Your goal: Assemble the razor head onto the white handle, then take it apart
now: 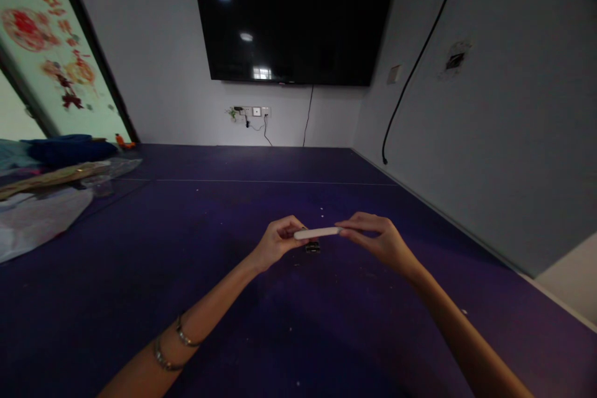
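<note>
Between my two hands, raised above the dark purple surface [233, 298], is a thin, pale, flat object [318, 233] seen nearly edge-on; its kind cannot be made out. Its left end is pinched by my left hand [278, 239], thumb below and fingers above. The right end sits in the fingertips of my right hand [373, 236]. Just below the pale object a small black item [312, 247] shows, partly covered by it, too small to name. Two bracelets circle my left forearm.
At the left lie a blue cloth pile [69, 150] and a white plastic sheet [44, 221]. A black cable [415, 65] hangs along the right wall. Beneath the wall television [298, 18] are sockets [256, 112] with plugged-in cords. Tiny white bits dot the purple surface.
</note>
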A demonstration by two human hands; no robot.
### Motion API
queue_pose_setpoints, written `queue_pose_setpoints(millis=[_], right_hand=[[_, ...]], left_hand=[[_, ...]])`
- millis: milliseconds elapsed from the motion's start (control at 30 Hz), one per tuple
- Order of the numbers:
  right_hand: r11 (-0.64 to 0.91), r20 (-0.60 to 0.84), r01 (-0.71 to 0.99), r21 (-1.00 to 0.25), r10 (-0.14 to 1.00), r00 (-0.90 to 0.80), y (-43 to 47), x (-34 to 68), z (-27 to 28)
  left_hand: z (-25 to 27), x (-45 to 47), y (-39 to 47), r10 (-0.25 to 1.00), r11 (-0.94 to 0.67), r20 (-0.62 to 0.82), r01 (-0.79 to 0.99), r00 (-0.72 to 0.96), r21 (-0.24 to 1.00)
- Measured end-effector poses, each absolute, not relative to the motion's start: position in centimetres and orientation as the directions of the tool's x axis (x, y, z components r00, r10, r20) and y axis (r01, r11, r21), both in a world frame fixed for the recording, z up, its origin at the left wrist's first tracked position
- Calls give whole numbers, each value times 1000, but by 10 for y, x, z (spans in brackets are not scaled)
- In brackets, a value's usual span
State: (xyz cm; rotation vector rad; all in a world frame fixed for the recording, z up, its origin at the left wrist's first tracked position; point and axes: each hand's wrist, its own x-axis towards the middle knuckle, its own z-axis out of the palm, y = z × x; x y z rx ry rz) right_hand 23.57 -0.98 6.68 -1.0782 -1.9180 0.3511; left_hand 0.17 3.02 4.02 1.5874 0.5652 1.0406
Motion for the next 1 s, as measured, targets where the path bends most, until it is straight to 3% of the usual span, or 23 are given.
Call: queue_pose_setpoints(millis=[133,300,433,600,767,1000], right_hand=[[564,574,552,-614,799,-178,-8,237,66],[587,553,539,-605,796,-245,-9,237,67],[564,578,557,-610,797,-174,-10,236,67],[590,558,530,-609,794,-243,-11,236,69],[571,576,532,-626,798,-178,-10,238,69],[585,565,531,-613,794,-222,-11,236,69]], left_hand=[[40,2,30,790,-265,326,-191,519,945],[38,1,31,790,-287,336,-175,512,942],[38,1,32,787,-281,355,-219,505,934],[39,1,31,793,-298,348,-180,500,938],[39,0,32,791,-282,346,-201,505,938],[39,0,33,805,-303,361,-197,471,932]])
